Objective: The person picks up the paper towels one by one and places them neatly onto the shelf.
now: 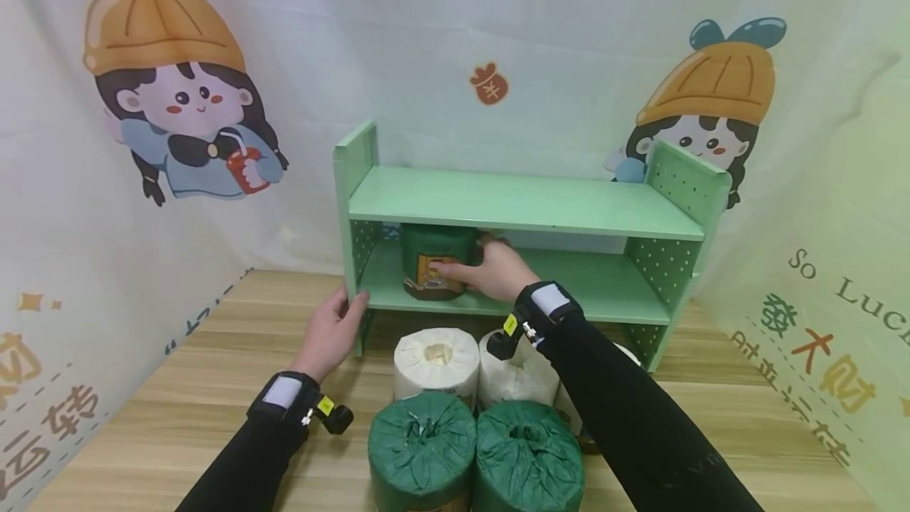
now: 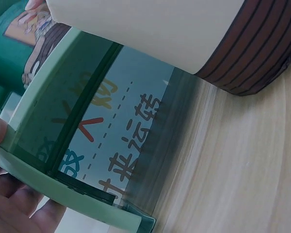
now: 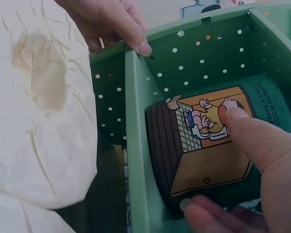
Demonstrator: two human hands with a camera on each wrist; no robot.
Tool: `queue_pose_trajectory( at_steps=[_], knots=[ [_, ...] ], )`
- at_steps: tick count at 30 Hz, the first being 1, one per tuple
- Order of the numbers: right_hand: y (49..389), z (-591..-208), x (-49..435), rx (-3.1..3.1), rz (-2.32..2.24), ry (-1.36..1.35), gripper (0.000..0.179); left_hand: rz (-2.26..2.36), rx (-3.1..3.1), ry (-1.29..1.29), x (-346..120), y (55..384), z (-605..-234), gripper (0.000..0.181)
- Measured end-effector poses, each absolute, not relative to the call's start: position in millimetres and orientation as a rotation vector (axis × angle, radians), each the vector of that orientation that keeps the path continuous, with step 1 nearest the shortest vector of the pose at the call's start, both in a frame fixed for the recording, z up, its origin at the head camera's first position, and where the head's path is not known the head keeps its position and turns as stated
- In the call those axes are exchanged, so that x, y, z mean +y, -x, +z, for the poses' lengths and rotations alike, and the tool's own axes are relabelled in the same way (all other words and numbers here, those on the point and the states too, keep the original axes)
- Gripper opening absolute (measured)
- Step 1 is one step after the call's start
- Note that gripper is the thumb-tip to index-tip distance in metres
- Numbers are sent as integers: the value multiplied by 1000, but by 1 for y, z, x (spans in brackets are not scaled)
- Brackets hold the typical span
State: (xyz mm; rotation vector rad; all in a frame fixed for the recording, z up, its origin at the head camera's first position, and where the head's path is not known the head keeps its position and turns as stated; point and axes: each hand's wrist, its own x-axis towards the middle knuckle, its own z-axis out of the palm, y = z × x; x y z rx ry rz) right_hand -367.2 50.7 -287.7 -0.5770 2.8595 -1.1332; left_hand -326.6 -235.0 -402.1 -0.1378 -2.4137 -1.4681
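A green wrapped toilet paper roll stands on the lower board of a light green two-tier shelf, near its left side panel. My right hand grips this roll from the right, thumb across the printed picture on its front, as the right wrist view also shows. My left hand holds the front edge of the shelf's left side panel, thumb on the near side and the other fingers behind it. In the left wrist view, the left fingers wrap under the panel's edge.
In front of the shelf stand two green rolls and several white rolls on the wooden table. My right forearm passes over some of them. A printed curtain hangs behind and at both sides.
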Motion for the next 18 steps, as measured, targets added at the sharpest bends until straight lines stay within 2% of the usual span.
queue_pose_trajectory(
  at_steps=[8,18],
  knots=[
    [367,-291,45,2832,-1113,588,95,-1480,-2399,156,-234,328,-402,57],
    [365,-297,42,2745,-1127,674,85,-1483,-2402,151,-236,328,-404,57]
  ],
)
